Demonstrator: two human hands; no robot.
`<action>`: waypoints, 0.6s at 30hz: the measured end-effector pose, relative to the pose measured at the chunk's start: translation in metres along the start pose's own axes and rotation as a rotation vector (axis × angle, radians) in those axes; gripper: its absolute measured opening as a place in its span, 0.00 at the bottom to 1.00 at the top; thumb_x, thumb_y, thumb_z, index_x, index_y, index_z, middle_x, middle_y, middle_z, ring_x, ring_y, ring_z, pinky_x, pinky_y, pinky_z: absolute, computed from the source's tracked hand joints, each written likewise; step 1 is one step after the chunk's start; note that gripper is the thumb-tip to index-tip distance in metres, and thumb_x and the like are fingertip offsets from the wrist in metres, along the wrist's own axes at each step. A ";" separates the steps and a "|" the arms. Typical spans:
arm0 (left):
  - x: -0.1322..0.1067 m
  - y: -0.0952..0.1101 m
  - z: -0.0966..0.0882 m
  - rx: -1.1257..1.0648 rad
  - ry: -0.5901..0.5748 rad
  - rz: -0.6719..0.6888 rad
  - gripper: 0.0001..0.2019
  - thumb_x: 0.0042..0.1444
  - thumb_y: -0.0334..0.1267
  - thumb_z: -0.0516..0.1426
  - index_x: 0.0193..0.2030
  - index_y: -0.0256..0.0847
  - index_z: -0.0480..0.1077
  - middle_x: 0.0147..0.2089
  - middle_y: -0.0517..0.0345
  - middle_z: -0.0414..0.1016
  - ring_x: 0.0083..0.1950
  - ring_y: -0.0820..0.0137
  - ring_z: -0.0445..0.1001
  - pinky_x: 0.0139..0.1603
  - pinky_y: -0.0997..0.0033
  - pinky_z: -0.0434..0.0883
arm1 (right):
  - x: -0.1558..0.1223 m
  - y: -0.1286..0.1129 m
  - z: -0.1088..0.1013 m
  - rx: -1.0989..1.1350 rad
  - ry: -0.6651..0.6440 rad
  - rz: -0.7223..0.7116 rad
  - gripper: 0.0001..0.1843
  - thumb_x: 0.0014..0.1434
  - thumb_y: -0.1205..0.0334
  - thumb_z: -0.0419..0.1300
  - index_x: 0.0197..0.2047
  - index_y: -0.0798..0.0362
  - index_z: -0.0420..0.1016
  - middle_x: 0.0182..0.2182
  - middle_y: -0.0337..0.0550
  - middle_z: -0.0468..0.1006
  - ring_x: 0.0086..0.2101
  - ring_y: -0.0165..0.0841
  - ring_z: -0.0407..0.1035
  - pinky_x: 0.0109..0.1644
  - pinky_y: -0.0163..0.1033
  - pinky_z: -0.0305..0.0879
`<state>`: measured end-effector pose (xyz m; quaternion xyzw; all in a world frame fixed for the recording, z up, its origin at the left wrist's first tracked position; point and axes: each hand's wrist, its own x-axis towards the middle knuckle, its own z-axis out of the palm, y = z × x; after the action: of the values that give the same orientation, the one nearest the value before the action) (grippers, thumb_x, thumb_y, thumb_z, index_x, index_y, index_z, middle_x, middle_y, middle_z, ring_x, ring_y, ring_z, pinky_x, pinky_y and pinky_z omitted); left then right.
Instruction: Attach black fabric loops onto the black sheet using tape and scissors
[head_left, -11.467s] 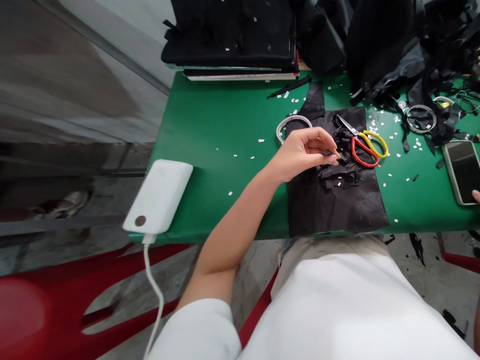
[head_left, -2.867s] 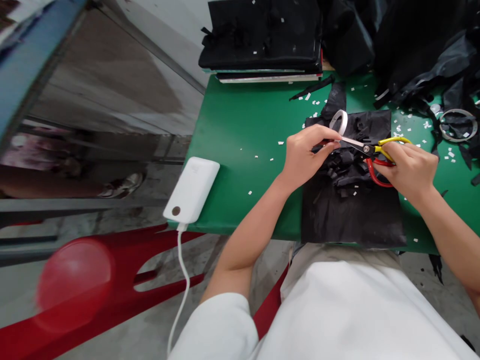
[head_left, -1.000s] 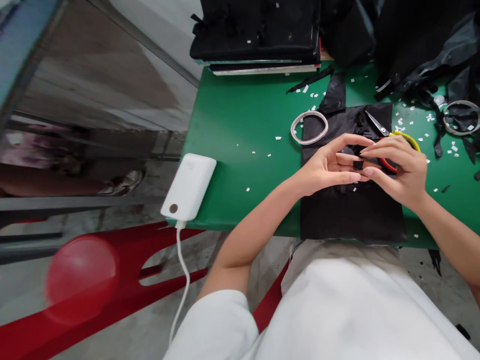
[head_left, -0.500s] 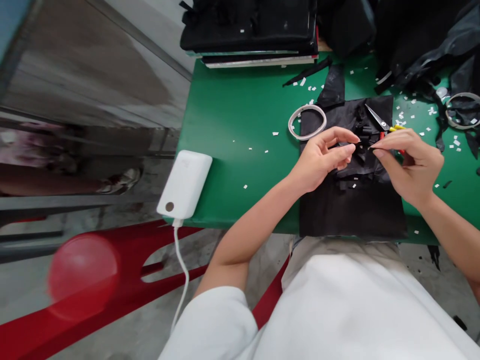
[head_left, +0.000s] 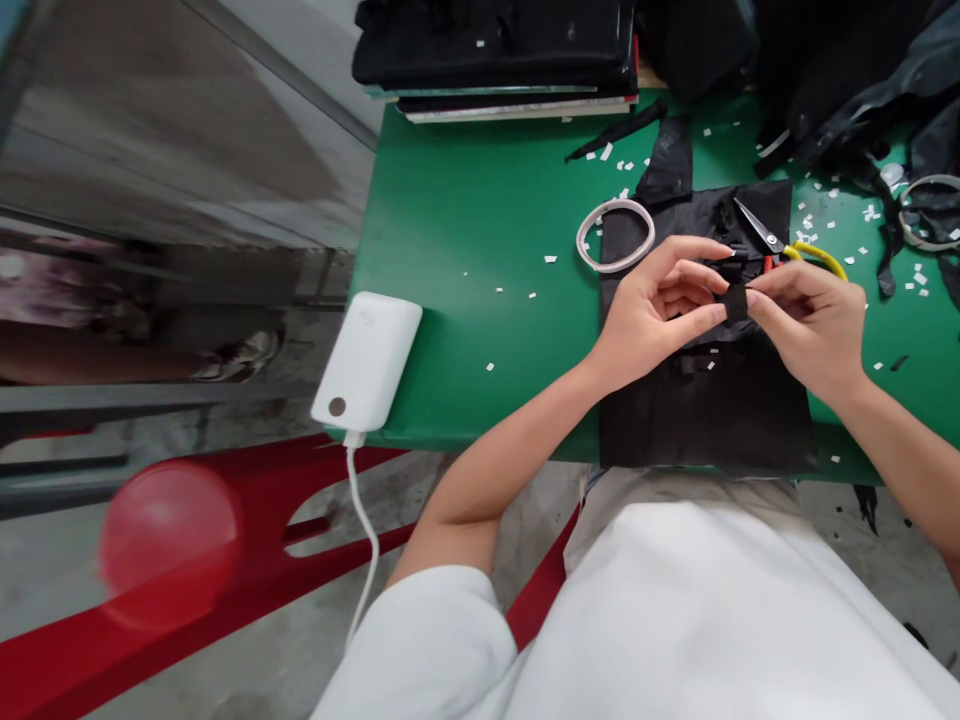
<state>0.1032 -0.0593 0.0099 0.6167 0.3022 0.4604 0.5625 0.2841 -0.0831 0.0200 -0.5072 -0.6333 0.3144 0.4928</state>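
Between my two hands is a small black piece of fabric (head_left: 736, 302). My right hand (head_left: 814, 325) pinches its right edge between thumb and forefinger. My left hand (head_left: 652, 310) holds the left edge with the thumb and a curled finger, its forefinger stretched out above. Below both hands lies a larger black fabric sheet (head_left: 705, 425), with several small black scraps on it partly hidden by my fingers. Just beyond the right hand rest scissors (head_left: 766, 232) with yellow and red handles. A thin, whitish roll of tape (head_left: 583, 237) overlaps the sheet's left edge.
White paper bits are scattered over the green table (head_left: 450, 200). A white power bank (head_left: 369, 360) with a cable sits at the left edge. Black bags (head_left: 495, 50) are stacked at the back; black fabric and a second tape ring (head_left: 904, 215) lie right. Someone's leg (head_left: 97, 352) shows far left.
The black piece now shows between my hands, where only tiny white specks appeared at the fingertips. The right hand has shifted slightly left, uncovering more of the yellow scissor handle.
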 end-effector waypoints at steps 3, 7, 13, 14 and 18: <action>-0.002 -0.001 0.003 0.042 0.035 0.034 0.20 0.53 0.44 0.67 0.51 0.45 0.68 0.37 0.64 0.77 0.39 0.77 0.79 0.43 0.79 0.77 | -0.001 -0.001 0.001 0.001 -0.021 -0.014 0.05 0.56 0.63 0.68 0.29 0.49 0.78 0.22 0.36 0.76 0.21 0.26 0.67 0.23 0.35 0.62; -0.003 -0.005 0.006 0.138 0.065 0.136 0.22 0.55 0.42 0.66 0.53 0.46 0.65 0.36 0.65 0.76 0.37 0.79 0.78 0.42 0.80 0.77 | -0.002 -0.003 0.003 0.016 -0.046 -0.005 0.07 0.57 0.61 0.67 0.29 0.48 0.76 0.22 0.35 0.75 0.20 0.25 0.63 0.23 0.35 0.59; -0.003 -0.007 0.006 0.427 0.092 0.478 0.22 0.58 0.37 0.63 0.57 0.49 0.63 0.49 0.57 0.72 0.40 0.78 0.76 0.37 0.77 0.77 | -0.002 -0.005 0.004 0.041 -0.058 0.026 0.11 0.59 0.58 0.66 0.27 0.51 0.72 0.21 0.34 0.70 0.22 0.24 0.61 0.25 0.34 0.59; -0.003 -0.007 0.006 0.478 0.107 0.552 0.21 0.58 0.36 0.63 0.57 0.48 0.64 0.49 0.57 0.72 0.40 0.77 0.76 0.36 0.77 0.76 | -0.002 -0.005 0.004 0.056 -0.064 0.036 0.12 0.60 0.57 0.65 0.27 0.51 0.72 0.22 0.34 0.70 0.22 0.24 0.61 0.26 0.34 0.60; -0.001 -0.009 0.006 0.610 0.158 0.753 0.20 0.57 0.30 0.63 0.55 0.41 0.66 0.45 0.55 0.75 0.43 0.73 0.77 0.36 0.78 0.76 | -0.002 -0.004 0.005 0.124 -0.086 0.090 0.15 0.60 0.51 0.65 0.28 0.51 0.73 0.23 0.35 0.72 0.23 0.24 0.63 0.26 0.33 0.60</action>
<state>0.1090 -0.0611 0.0011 0.7830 0.2212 0.5676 0.1260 0.2784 -0.0856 0.0216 -0.4897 -0.6099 0.3962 0.4809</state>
